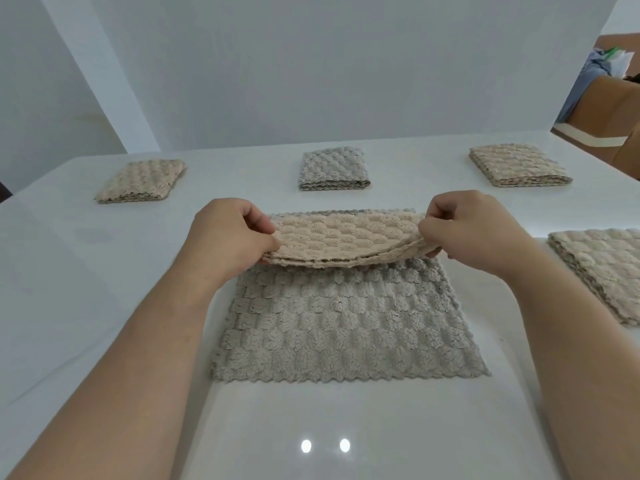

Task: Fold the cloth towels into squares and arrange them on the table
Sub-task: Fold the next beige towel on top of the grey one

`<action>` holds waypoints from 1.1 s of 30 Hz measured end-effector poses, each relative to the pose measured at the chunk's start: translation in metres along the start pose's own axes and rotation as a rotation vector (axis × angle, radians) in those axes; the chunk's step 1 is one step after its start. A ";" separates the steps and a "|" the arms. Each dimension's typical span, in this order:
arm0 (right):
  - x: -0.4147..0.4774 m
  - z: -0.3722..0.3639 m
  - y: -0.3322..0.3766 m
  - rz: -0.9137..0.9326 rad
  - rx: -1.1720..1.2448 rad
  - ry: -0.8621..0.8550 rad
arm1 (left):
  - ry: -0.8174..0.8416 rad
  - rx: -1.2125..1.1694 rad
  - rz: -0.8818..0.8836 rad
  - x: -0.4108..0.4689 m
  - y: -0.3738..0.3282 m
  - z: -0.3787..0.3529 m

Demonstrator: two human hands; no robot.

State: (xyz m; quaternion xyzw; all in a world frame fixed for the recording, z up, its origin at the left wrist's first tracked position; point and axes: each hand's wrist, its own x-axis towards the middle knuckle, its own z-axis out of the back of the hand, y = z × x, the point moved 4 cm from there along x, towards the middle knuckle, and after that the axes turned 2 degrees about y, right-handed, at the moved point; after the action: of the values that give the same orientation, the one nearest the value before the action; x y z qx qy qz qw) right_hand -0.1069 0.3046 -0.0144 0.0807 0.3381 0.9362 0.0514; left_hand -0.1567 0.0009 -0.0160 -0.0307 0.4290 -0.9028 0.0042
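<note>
A textured towel [343, 327], grey on the upper face, lies spread on the white table [86, 289] in front of me. Its far part [346, 237] is folded over toward me, beige side up, and held lifted above the flat part. My left hand [232, 233] pinches the left end of that lifted flap. My right hand [471, 226] pinches the right end. Three folded squares sit in a row at the back: a beige one [142, 180] at left, a grey one [332, 169] in the middle, a beige one [517, 164] at right.
A stack of beige towels [602, 268] lies at the table's right edge. A white wall rises behind the table. Brown furniture with clutter [609, 95] shows at the far right beyond the table.
</note>
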 end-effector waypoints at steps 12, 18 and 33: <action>-0.006 -0.004 0.003 0.035 -0.156 0.207 | 0.130 0.239 0.014 -0.010 -0.004 -0.002; -0.008 -0.009 0.003 0.023 -0.213 0.320 | 0.178 0.461 0.029 -0.014 -0.006 -0.009; -0.002 -0.022 0.022 0.161 -0.414 -0.080 | -0.076 0.401 -0.408 -0.022 -0.032 -0.029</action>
State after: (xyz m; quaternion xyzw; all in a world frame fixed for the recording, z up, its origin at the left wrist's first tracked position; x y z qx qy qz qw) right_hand -0.1105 0.2734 -0.0174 0.1320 0.1290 0.9828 0.0055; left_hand -0.1361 0.0441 -0.0105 -0.1487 0.2265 -0.9500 -0.1552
